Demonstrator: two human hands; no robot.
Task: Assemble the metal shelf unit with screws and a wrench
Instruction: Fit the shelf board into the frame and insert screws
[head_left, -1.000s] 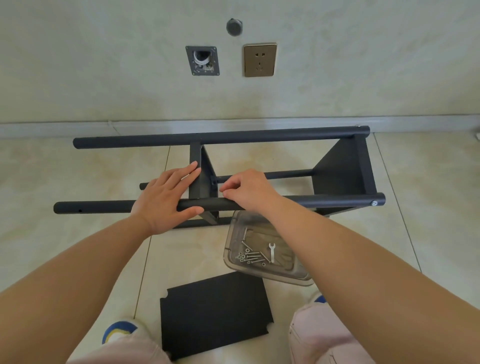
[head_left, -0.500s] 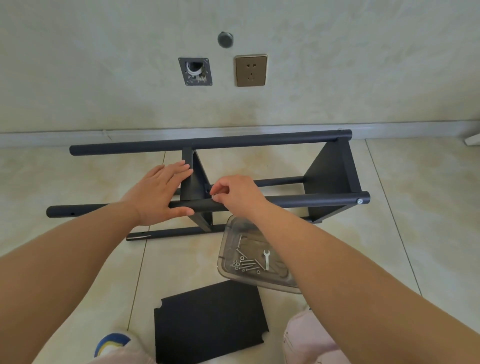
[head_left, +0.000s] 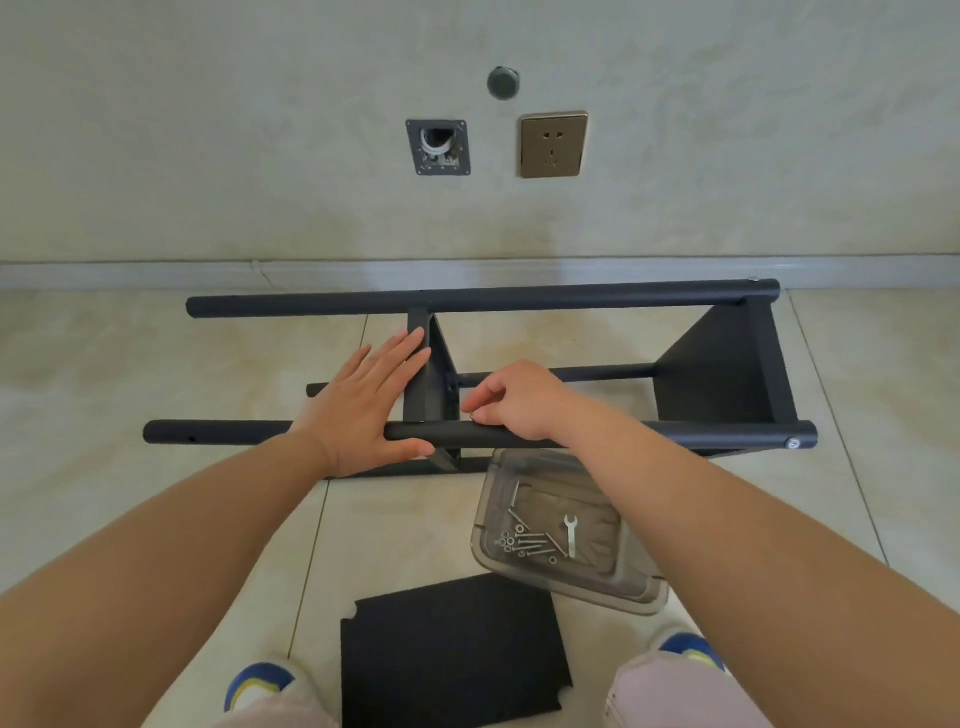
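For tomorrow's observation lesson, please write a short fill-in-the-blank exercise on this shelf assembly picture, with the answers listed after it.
1. The small wrench lies inside the clear plastic ____, beside the loose screws.
2. The left hand lies with straight fingers on the shelf frame's near ____.
3. The right hand pinches something small at the middle shelf panel; what it is is too small to tell; the spare black panel lies flat on the ____.

Answers: tray; pole; floor

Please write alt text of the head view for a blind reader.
A left hand steadies a black shelf frame lying on the floor while the right hand pinches a small part at its near pole. A tray holds screws and a wrench.
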